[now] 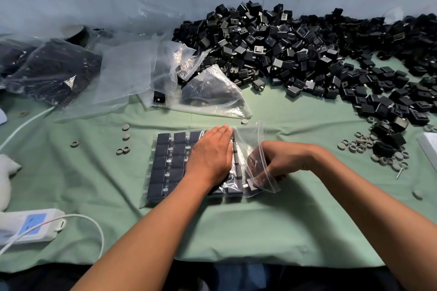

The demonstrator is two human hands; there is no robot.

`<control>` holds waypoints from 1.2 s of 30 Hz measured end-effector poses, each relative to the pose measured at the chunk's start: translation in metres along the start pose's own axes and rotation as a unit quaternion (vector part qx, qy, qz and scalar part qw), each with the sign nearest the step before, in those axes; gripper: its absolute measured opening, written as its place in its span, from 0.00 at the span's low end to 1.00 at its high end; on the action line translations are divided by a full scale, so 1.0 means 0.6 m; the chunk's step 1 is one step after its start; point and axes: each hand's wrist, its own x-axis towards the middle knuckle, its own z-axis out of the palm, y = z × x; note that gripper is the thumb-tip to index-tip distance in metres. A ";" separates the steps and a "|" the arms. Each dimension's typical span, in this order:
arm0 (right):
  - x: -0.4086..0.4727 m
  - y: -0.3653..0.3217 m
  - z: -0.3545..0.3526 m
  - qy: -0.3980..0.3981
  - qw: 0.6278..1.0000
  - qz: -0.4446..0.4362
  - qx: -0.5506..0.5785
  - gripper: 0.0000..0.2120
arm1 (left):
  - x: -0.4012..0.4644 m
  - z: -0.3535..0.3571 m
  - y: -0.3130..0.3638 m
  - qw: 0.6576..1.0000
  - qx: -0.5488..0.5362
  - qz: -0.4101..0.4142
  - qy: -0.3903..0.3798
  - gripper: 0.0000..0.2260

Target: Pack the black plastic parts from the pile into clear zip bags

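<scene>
Filled bags, far left point(50, 68): I see clear bags already stuffed dark with parts, slumped on the tabletop point(260, 231); I judge them heavy and floppy, best lifted from underneath.
Empty zip bags point(127, 71): thin, limp film lying just right of the filled ones; one bag point(212, 94) holds a few parts at its bottom. I expect the film to be slippery and clingy, so I would pinch it at the zip edge.
Bag in work point(165, 168): lies flat before me, black parts point(163, 139) set inside in neat rows, filling most of it; the mouth faces right.
Left hand point(210, 156): flat and spread, fingers straight, pressing down on the rows through the film.
Right hand point(281, 163): fingers curled, pinching the open mouth flap point(250, 142) and, as far as I can tell, a part at the lower corner.
Handling, my judgement: each part is a small, stiff, light block with smooth faces; the rows could slide apart if the bag tilts, so I would keep it flat.
Pile point(295, 54): a big loose heap of the same parts at upper right, well apart from the bag.
Grey rings point(364, 143): scattered near the pile's right foot.
</scene>
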 end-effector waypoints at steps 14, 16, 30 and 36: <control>-0.006 0.038 0.000 0.010 0.993 -0.035 0.108 0.11 | 0.005 -0.039 0.025 0.999 0.007 -0.030 -0.018 0.25; -0.008 0.049 -0.006 0.052 0.989 -0.040 0.133 0.09 | 0.003 -0.044 0.025 0.999 -0.006 -0.045 -0.011 0.25; -0.001 0.042 -0.004 0.006 0.998 -0.040 0.051 0.07 | 0.015 -0.118 -0.120 0.918 -0.149 -0.326 0.168 0.18; 0.001 0.039 -0.002 0.003 0.998 -0.044 0.035 0.07 | 0.002 -0.122 -0.176 0.871 -0.226 -0.381 0.214 0.14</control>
